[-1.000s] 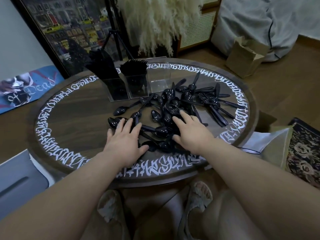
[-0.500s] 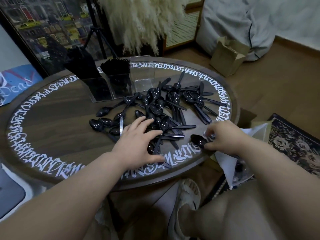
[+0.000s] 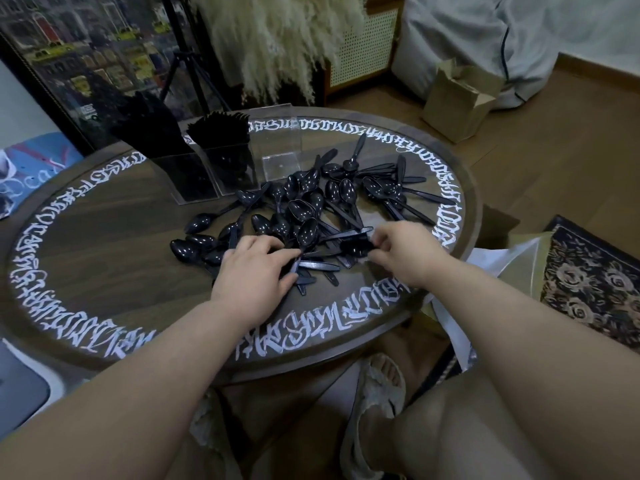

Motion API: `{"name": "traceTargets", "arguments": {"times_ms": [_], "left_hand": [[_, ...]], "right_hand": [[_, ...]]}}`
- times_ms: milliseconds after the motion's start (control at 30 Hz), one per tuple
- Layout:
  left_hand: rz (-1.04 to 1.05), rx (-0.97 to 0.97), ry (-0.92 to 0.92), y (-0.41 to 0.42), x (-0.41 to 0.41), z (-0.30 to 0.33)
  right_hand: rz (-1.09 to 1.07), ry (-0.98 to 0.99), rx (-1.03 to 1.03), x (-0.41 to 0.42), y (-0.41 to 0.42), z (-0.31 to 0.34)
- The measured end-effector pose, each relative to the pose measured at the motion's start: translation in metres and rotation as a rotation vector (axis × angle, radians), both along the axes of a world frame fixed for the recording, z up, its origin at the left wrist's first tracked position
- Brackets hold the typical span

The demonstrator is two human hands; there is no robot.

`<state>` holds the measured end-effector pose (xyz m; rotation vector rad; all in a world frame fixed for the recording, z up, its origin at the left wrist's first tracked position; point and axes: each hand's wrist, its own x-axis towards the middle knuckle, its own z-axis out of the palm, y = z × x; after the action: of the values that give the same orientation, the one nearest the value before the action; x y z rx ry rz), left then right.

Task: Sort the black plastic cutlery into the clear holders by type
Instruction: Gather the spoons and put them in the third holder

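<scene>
On the round wooden table (image 3: 104, 237), lettered in white round its rim, three clear holders (image 3: 221, 168) are seen at the far side; the two leftmost are packed with black cutlery, the third looks empty. Just in front of the holders a tangled heap of black spoons (image 3: 304, 206) is spread. At the heap's near edge, handles are pressed by the left hand (image 3: 256, 268), fingers loosely curled. One spoon (image 3: 355, 245) is pinched by the right hand (image 3: 405, 254). The spoons are judged light, stiff and slippery, best taken by the handle.
</scene>
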<state>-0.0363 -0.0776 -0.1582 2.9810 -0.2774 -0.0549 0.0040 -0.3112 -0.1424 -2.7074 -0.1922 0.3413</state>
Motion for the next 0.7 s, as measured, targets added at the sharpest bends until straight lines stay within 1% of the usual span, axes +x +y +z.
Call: {"name": "traceTargets", "arguments": {"times_ms": [67,100,233,300,400,467,600,700], "left_hand": [[0.020,-0.023,0.001,0.005,0.002,0.000],[0.033,-0.041,-0.006,0.007,0.002,0.000],[0.116,-0.102,-0.077,0.017,0.000,0.001],[0.145,-0.093,-0.093,0.022,-0.001,0.002],[0.155,-0.085,-0.075,0.028,-0.004,0.004],[0.149,-0.053,-0.028,0.032,-0.007,0.004],[0.156,0.018,0.049,0.039,-0.012,0.002],[0.161,0.013,0.054,0.043,-0.014,0.001]], "right_hand": [[-0.068,-0.011,0.142,0.003,0.003,0.000],[-0.087,-0.022,0.173,0.004,0.005,0.000],[-0.092,-0.095,0.189,0.007,0.020,-0.001],[-0.037,-0.102,0.155,0.007,0.031,0.001],[0.104,-0.103,-0.028,0.006,0.051,-0.002],[0.125,-0.087,-0.095,0.007,0.062,-0.005],[0.080,-0.108,-0.136,0.012,0.070,-0.008],[0.033,-0.037,-0.057,0.016,0.070,-0.008]]}}
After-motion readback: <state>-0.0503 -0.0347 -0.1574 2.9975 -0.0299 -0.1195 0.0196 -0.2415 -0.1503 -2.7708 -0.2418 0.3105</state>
